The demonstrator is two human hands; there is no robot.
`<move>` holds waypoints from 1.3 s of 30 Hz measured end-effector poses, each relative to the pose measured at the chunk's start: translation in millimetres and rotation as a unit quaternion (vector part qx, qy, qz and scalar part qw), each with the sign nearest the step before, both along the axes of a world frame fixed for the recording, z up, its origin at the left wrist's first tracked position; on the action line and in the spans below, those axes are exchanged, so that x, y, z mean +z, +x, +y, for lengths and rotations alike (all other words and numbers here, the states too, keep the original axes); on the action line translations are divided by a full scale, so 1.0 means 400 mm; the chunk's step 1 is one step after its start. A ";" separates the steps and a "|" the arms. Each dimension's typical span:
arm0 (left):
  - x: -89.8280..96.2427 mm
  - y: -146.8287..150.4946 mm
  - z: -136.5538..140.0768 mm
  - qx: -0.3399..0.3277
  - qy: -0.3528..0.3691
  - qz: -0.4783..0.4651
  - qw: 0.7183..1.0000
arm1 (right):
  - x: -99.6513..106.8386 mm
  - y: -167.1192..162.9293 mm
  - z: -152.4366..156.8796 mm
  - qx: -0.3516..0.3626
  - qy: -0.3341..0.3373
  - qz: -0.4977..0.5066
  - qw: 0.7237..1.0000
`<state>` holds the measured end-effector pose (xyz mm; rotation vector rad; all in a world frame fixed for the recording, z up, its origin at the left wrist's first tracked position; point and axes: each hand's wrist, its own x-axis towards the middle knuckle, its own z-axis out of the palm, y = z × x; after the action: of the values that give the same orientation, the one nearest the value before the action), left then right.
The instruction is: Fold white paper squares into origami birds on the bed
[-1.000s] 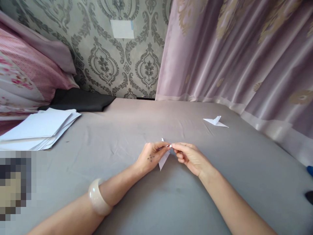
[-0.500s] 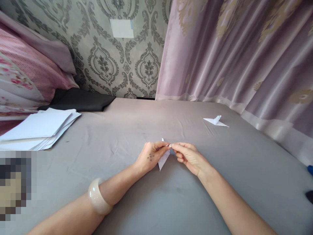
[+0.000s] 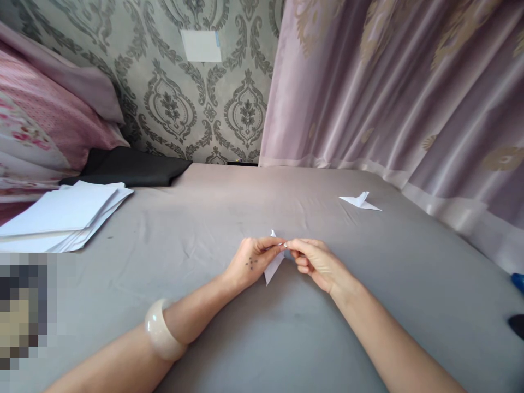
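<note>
Between my two hands is a small white folded-paper figure (image 3: 273, 271), one pointed flap hanging toward me and a narrow tip showing above my fingers. My left hand (image 3: 250, 262), dark dots on its back, is closed on the body of the paper, which it partly hides. The thumb and forefinger of my right hand (image 3: 314, 262) pinch a small point of the same paper, and the fingertips of both hands nearly meet there. Farther off to the right, another white folded-paper figure (image 3: 361, 202) with spread wings rests on the grey cloth surface (image 3: 229, 338).
A stack of white paper (image 3: 69, 210) lies at the left, in front of a folded black cloth (image 3: 135, 166). Pink curtains (image 3: 347, 82) hang at the right and a patterned wall (image 3: 164, 103) stands behind. Blue and black objects (image 3: 518, 281) show at the right edge.
The view has shifted very slightly. Both hands keep their hold on the folded paper, with barely any movement at the fingertips.
</note>
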<state>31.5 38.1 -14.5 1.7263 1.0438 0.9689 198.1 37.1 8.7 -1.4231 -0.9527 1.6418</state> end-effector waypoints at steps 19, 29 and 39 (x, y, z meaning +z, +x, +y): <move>0.020 0.001 -0.002 -0.035 -0.060 -0.037 0.997 | 0.010 -0.001 -0.002 -0.007 -0.014 -0.029 0.999; 0.015 0.006 -0.003 0.013 -0.046 -0.037 0.998 | 0.015 0.001 -0.003 0.009 -0.022 -0.003 1.000; 0.015 0.007 -0.010 0.016 -0.019 -0.048 0.999 | 0.024 0.010 0.005 0.060 -0.063 0.066 0.994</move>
<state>34.3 34.0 -8.4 1.6203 1.0248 1.0356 202.0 39.1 18.2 -1.3428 -0.8863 1.8897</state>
